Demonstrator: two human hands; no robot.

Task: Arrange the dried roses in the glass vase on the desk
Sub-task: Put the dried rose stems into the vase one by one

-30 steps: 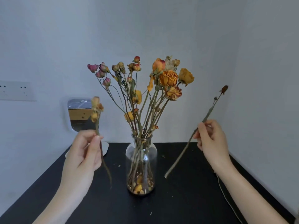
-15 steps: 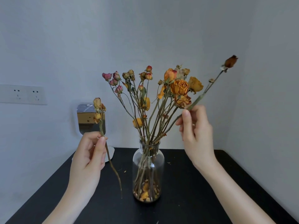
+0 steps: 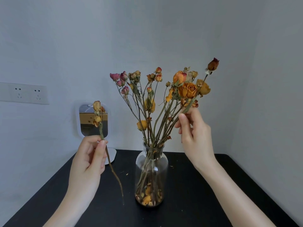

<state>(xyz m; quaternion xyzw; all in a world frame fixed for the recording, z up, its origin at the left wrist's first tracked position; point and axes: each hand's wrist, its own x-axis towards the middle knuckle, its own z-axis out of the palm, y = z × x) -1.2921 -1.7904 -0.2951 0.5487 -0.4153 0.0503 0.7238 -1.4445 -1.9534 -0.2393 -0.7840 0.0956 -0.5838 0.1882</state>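
Currently, by judgement, the insertion step is going on. Right hand [image 3: 193, 133], right of centre, is pinching the dark-budded stem [image 3: 213, 64] between thumb and fingertips and holding it slanted among the dried roses [image 3: 187, 90] standing in the glass vase [image 3: 151, 174], lower centre on the black desk [image 3: 205, 202]. Its lower end is hiding among the other stems, so whether it is reaching the neck cannot be told. Left hand [image 3: 91, 154], lower left, is gripping a yellow-budded stem [image 3: 97, 112] upright, apart from the vase. The next move is probably calling for a gentle downward slide past brittle heads

Black desk [image 3: 205, 194]: glass vase [image 3: 151, 167], mirror base [image 3: 112, 155].
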